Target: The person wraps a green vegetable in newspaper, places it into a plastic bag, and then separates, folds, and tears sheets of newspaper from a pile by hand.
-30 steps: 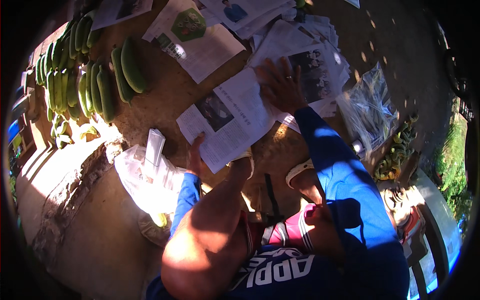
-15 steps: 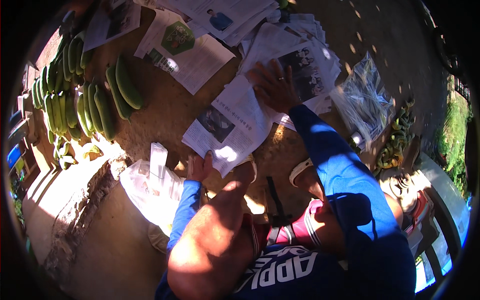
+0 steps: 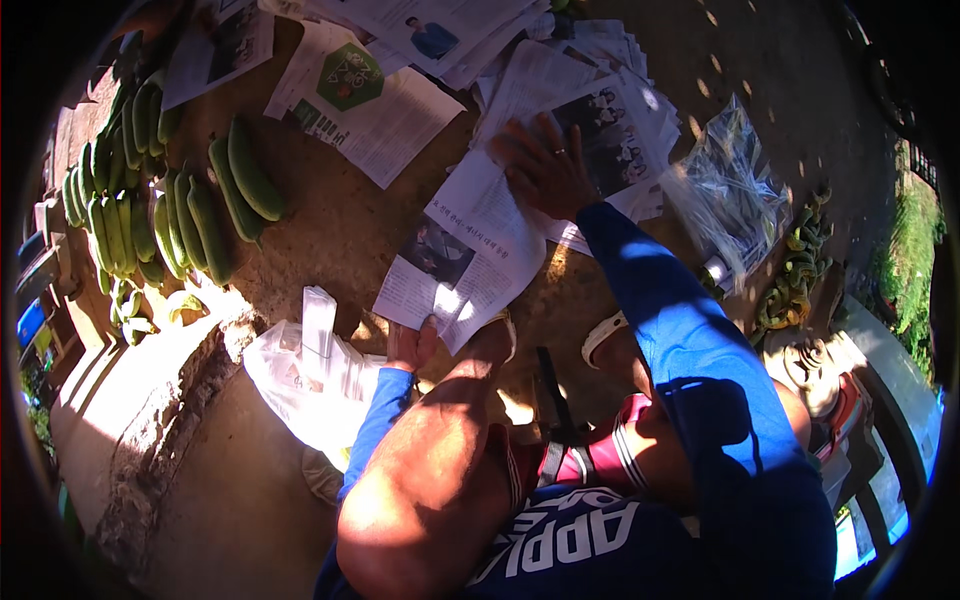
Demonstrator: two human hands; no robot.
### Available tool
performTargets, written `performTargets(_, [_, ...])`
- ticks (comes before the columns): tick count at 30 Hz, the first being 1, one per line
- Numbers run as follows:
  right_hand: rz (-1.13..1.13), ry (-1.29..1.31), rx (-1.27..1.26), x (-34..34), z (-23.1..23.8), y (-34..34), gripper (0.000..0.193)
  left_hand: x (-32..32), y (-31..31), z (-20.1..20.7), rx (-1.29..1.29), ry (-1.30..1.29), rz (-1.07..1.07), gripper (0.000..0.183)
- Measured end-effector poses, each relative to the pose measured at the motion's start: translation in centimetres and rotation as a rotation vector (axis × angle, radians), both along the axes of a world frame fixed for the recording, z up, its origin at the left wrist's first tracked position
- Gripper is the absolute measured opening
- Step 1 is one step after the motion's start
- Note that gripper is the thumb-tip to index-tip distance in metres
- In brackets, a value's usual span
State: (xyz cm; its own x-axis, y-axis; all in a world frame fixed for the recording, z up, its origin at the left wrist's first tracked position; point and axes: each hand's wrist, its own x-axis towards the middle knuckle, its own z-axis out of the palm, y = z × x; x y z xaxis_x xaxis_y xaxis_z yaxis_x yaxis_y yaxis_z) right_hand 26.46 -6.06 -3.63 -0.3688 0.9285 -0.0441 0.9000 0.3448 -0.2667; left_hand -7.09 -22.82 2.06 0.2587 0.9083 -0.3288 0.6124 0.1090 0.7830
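Observation:
My left hand [image 3: 412, 343] pinches the near corner of a newspaper sheet [image 3: 485, 215], thumb on top and the other fingers hidden beneath. The sheet bears print and a dark photo, and bends up off the ground toward me. My right hand [image 3: 548, 168] lies with spread fingers across its far edge, over a pile of newspaper [image 3: 625, 125] showing a group photo. A ring is on one finger. Beside my left wrist, a white plastic bag [image 3: 300, 385] holds folded white paper strips [image 3: 318, 325].
Long green gourd-like vegetables [image 3: 205, 225] lie in rows at the left. Another newspaper sheet [image 3: 395, 125] with a green emblem lies farther off. Clear plastic wrapping [image 3: 735, 195] sits right of the pile, near small curled green-yellow produce [image 3: 795, 270]. A rough concrete edge [image 3: 165, 420] runs at the left.
My left hand has shifted slightly to the right with the sheet's near corner. The right hand stays on the pile, its fingers slightly shifted.

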Motion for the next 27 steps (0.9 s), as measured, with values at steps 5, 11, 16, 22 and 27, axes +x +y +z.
performTargets(5, [0.001, -0.069, -0.012, -0.1, -0.1, -0.1, 0.048, 0.2, -0.2, 1.0, -0.089, -0.168, 0.185, 0.028])
performTargets(11, [-0.017, -0.033, -0.048, -0.1, 0.3, 0.1, 0.049, 0.7, -2.6, -1.6, -0.366, -0.319, 0.436, 0.028])
performTargets(16, [-0.009, 0.022, 0.003, -0.3, 0.3, 0.1, 0.049, 1.6, -3.6, -1.3, -0.212, -0.308, 0.324, 0.029])
performTargets(22, [-0.006, 0.029, 0.041, -0.2, -0.2, 0.1, 0.049, 2.8, -3.0, 1.2, -0.244, -0.417, 0.415, 0.031])
performTargets(27, [0.002, -0.016, 0.023, -0.3, -0.4, -0.1, 0.050, 2.5, -3.9, 0.6, -0.512, -0.503, 0.669, 0.038])
